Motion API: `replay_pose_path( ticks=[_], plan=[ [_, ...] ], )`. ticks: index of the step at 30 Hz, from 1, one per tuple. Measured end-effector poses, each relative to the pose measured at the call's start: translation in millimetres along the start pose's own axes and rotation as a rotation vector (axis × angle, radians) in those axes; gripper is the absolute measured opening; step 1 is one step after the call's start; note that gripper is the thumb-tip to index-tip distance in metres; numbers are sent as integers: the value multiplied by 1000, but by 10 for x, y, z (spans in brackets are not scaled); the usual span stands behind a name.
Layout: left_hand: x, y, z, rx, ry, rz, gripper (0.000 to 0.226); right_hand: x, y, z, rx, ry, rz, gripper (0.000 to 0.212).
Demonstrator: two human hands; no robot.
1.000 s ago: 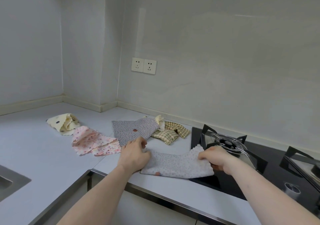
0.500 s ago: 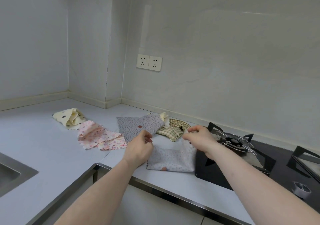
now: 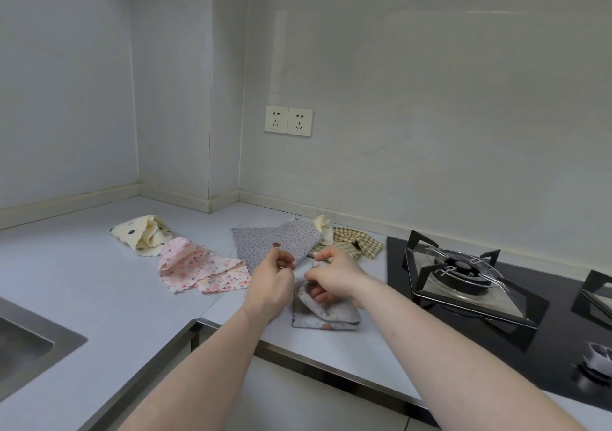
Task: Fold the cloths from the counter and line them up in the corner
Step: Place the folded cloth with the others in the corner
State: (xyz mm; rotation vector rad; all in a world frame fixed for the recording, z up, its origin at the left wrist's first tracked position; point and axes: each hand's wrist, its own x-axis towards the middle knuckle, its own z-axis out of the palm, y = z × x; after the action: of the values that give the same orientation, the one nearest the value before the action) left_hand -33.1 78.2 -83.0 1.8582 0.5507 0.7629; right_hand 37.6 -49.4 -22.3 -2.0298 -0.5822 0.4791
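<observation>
Head view, hands [image 3: 270, 290] [image 3: 334, 275] cover white cloth [image 3: 326, 314], grip unclear

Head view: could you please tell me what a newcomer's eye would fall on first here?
Both hands, left hand and right hand, meet mid-counter, pinching a white dotted cloth that is partly folded. Behind them, loose cloths lie scattered on the counter. A black gas hob sits to the right.

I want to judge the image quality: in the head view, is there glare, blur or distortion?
Head view: soft, even light with faint shadows; a pale reflection streak on the wall above the socket; wide-angle bending toward the edges; the hob is sharp; the left hand and right hand are slightly soft.
</observation>
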Motion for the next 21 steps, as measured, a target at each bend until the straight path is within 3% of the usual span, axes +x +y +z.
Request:
replay_pose_path(
  ticks=[3, 7, 10, 14, 21],
  plan=[
    [1, -2, -4, 32, -5, 2, 27, -27, 47, -45, -71, -9, -12, 45],
    [-4, 7, 23, 140, -31, 3, 20, 13, 180, -331, -169, 161, -64, 33],
    [-6, 10, 61, 328, -72, 35, 29, 56, 396, -532, -330, 234, -36, 32],
    [-5, 7, 95, 512, -107, 64, 42, 125, 657, -584, -269, 149, 26, 45],
    [-35, 38, 80, 553, -182, 58, 58, 201, 692, -512, -89, 10, 68, 67]
  ],
)
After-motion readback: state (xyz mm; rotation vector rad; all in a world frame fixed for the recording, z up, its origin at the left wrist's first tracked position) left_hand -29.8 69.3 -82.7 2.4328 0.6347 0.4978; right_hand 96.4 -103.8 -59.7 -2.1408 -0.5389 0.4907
